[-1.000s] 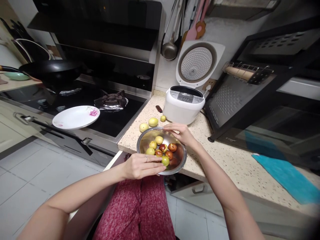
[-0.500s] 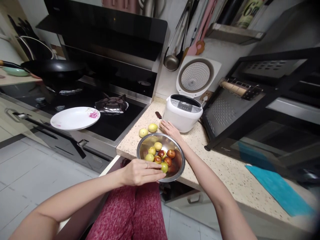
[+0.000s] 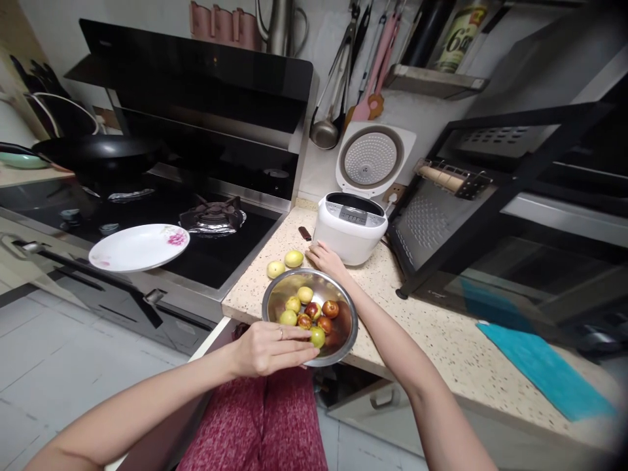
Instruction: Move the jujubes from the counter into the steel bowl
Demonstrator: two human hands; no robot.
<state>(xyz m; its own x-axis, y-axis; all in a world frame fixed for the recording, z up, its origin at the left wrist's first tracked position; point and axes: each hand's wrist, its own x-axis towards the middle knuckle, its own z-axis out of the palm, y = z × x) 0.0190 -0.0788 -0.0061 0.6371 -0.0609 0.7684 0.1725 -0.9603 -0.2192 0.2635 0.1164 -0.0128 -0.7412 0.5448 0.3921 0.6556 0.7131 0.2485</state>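
Note:
A stainless steel bowl (image 3: 349, 333) holds several yellow-green and reddish-brown jujubes (image 3: 330, 309) and juts a little past the counter's front edge. My left hand (image 3: 269, 348), ringed, lies across its near left rim, fingers straight and pressed together inside, thumb hidden. Those fingertips touch a green jujube (image 3: 317, 337). Beyond the bowl, my right hand (image 3: 328, 261) rests low on the counter by a white rice cooker (image 3: 343, 235). Its fingers are bent downward round something small that I cannot make out. Two yellow-green jujubes (image 3: 294, 259) sit left of that hand.
The rice cooker's lid (image 3: 371, 157) stands raised. A floral plate (image 3: 140, 248) lies at the front of the stove, with a black wok (image 3: 98, 150) farther left. At right are a dark oven (image 3: 471, 261) and a teal cloth (image 3: 540, 369). Utensils hang on the wall.
The view has tilted slightly, so everything sits a little lower and left. My right fingers look more bent than before. The left hand keeps its place on the bowl.

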